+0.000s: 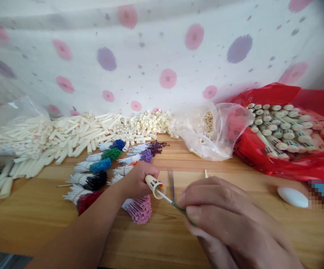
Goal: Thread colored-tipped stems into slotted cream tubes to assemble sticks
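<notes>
My left hand (142, 177) is closed around a cream plastic tube (152, 183) with slots near its open end, which faces me. Small bits of colour show inside the mouth. My right hand (223, 213) pinches a thin stick (166, 197), white toward the tube and green near my fingers. Its white end reaches into the tube's mouth; how deep is hidden. Just behind my right hand a small cream pointed tip (206, 173) sticks up, its lower part hidden. Beside the tube, a few thin dark strands (172, 183) lie on the table.
Bundles of white sticks with coloured heads, such as pink (139, 210) and black (96, 181), lie around my left forearm. Behind are heaped cream tubes (78, 134), slotted pieces (147, 125) and a clear bag (215, 142). A red bag (251, 160) holds filled tubes; a white oval object (293, 197) lies nearer.
</notes>
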A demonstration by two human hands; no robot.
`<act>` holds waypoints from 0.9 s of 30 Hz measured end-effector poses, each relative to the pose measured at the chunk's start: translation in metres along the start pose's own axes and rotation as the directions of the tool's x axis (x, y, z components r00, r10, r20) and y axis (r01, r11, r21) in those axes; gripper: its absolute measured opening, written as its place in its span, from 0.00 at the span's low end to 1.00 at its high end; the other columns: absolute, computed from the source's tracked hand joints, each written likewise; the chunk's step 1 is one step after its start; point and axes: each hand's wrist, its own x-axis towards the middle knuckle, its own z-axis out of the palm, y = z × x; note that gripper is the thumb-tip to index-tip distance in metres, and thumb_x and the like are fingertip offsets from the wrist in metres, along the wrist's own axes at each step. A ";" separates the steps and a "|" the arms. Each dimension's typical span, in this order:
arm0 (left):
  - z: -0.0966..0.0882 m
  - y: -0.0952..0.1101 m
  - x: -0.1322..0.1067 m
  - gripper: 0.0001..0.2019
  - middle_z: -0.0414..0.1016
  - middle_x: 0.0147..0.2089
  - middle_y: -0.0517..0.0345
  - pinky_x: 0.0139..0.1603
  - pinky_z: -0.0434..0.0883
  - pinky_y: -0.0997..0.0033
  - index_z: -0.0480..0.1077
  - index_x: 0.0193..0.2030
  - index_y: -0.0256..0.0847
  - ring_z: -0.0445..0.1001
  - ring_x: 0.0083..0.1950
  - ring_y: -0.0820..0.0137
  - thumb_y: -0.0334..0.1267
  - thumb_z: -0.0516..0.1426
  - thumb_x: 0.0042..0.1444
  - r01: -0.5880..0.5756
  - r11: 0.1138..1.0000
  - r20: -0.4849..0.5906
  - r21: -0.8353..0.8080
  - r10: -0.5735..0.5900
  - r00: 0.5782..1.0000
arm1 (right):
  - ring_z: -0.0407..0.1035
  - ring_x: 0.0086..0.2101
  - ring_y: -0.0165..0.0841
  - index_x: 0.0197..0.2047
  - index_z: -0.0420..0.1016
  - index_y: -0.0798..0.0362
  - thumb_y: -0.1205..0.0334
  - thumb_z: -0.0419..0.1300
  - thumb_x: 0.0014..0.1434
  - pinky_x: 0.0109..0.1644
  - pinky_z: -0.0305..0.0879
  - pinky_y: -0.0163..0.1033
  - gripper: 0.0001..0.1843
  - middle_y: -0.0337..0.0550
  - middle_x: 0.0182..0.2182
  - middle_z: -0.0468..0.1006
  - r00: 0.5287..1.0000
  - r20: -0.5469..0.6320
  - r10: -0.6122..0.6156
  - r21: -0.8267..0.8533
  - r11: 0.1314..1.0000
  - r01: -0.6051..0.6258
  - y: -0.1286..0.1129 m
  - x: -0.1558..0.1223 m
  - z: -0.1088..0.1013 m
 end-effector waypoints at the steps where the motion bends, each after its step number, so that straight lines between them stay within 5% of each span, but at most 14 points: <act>1: 0.000 0.000 0.000 0.21 0.47 0.16 0.68 0.22 0.48 0.75 0.49 0.15 0.39 0.47 0.21 0.79 0.41 0.57 0.48 -0.005 1.000 0.002 0.001 0.005 1.000 | 0.77 0.33 0.33 0.37 0.76 0.50 0.72 0.61 0.56 0.39 0.76 0.35 0.09 0.41 0.33 0.81 1.000 0.022 -0.022 -0.004 1.000 0.022 0.002 0.001 0.000; 13: 0.000 -0.003 -0.001 0.20 0.47 0.16 0.68 0.22 0.47 0.76 0.49 0.15 0.39 0.46 0.22 0.79 0.42 0.56 0.48 0.062 0.996 -0.027 0.056 -0.061 0.998 | 0.75 0.37 0.30 0.40 0.73 0.55 0.72 0.58 0.59 0.42 0.74 0.33 0.06 0.44 0.35 0.80 0.987 0.057 -0.152 -0.112 0.981 0.157 0.014 0.003 0.005; 18: -0.002 -0.005 -0.003 0.18 0.50 0.18 0.67 0.23 0.49 0.76 0.52 0.17 0.38 0.50 0.23 0.78 0.40 0.57 0.48 0.117 0.989 -0.047 0.096 -0.113 0.993 | 0.72 0.33 0.32 0.40 0.73 0.58 0.75 0.58 0.57 0.35 0.72 0.37 0.08 0.45 0.32 0.77 0.965 0.085 -0.246 -0.129 0.958 0.256 0.027 0.002 0.013; 23: -0.012 -0.005 -0.006 0.26 0.54 0.22 0.68 0.23 0.48 0.77 0.57 0.25 0.38 0.52 0.24 0.77 0.60 0.60 0.42 0.182 0.983 0.037 -0.029 -0.181 0.983 | 0.67 0.33 0.32 0.45 0.72 0.55 0.75 0.56 0.57 0.34 0.67 0.39 0.13 0.44 0.34 0.74 0.983 0.124 -0.133 -0.230 0.960 0.159 0.058 -0.002 0.025; 27: -0.016 -0.006 -0.009 0.30 0.52 0.24 0.66 0.23 0.48 0.76 0.57 0.27 0.38 0.51 0.25 0.76 0.69 0.49 0.47 0.127 0.989 0.031 -0.077 -0.125 0.992 | 0.64 0.33 0.32 0.44 0.71 0.55 0.75 0.58 0.57 0.35 0.64 0.40 0.12 0.44 0.33 0.72 0.984 0.127 -0.123 -0.212 0.966 0.148 0.065 -0.001 0.022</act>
